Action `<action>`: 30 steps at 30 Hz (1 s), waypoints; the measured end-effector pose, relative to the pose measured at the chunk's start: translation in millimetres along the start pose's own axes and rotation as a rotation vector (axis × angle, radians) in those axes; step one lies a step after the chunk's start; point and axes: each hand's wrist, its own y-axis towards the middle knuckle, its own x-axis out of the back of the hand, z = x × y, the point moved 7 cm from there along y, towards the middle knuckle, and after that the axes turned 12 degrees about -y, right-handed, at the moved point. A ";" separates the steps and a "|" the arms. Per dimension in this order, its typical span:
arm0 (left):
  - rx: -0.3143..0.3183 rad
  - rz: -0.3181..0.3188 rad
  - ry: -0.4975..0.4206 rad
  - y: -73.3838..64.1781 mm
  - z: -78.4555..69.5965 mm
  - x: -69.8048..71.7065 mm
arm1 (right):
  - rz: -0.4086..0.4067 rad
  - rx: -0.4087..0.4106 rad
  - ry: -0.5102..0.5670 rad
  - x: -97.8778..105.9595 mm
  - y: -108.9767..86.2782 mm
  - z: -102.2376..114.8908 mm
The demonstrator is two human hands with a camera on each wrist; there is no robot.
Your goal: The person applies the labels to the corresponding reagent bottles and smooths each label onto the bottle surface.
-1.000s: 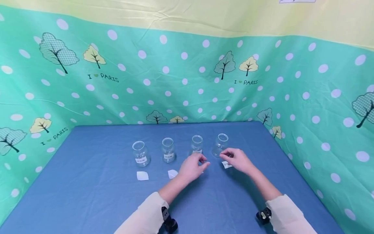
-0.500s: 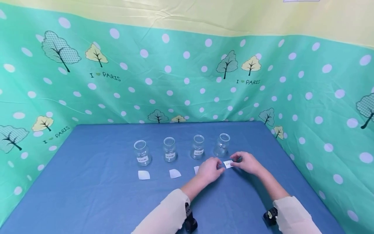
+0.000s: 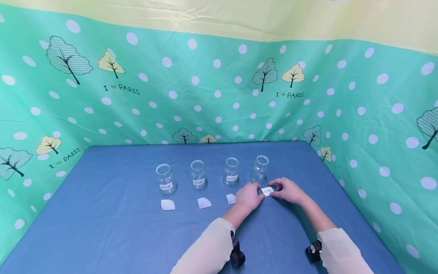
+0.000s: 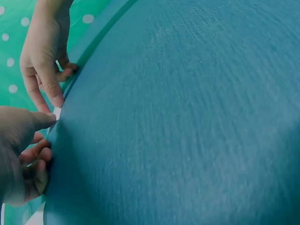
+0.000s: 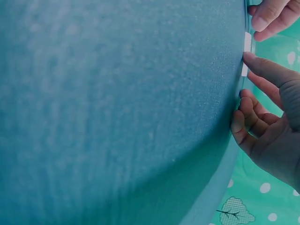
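Note:
A small white sticker label (image 3: 267, 191) with dark print is between both hands, low over the table in front of the rightmost glass jar (image 3: 259, 170). My right hand (image 3: 288, 190) holds its right end between thumb and index finger. At the left end, my left hand (image 3: 249, 195) has its thumb and index finger on the label's edge. Both wrist views show the label (image 5: 246, 54) nearly edge-on, with the right thumb (image 5: 262, 68) over it. Whether the label lies on the cloth or is slightly lifted is hard to tell.
Left of the rightmost jar stand three open glass jars, the left (image 3: 165, 180), second (image 3: 197, 176) and third (image 3: 230, 173), each bearing a white label. White paper pieces (image 3: 167, 204) lie before them on the blue tablecloth (image 3: 113, 224). A green dotted curtain surrounds the table.
My left hand has moved right, from before the third jar to the label's left end. My right hand has shifted slightly right and down onto the label's right end.

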 end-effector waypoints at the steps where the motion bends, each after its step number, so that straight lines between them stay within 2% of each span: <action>1: 0.004 0.006 0.014 0.4 0.0 -1.3 | 0.002 -0.004 -0.001 -0.3 0.0 -0.2; 5: 0.028 0.005 0.038 0.3 -0.1 -3.9 | 0.002 -0.002 -0.008 -0.8 0.2 0.6; 14: 0.081 -0.048 0.007 -3.0 -1.8 -2.7 | 0.006 0.023 -0.006 0.0 0.3 1.5; 22: 0.063 -0.082 -0.090 -4.2 -3.7 -1.5 | 0.013 0.052 -0.017 -0.8 0.4 4.3; 30: 0.028 -0.133 -0.174 -5.1 -1.0 3.5 | 0.013 0.117 -0.001 0.6 -1.3 8.8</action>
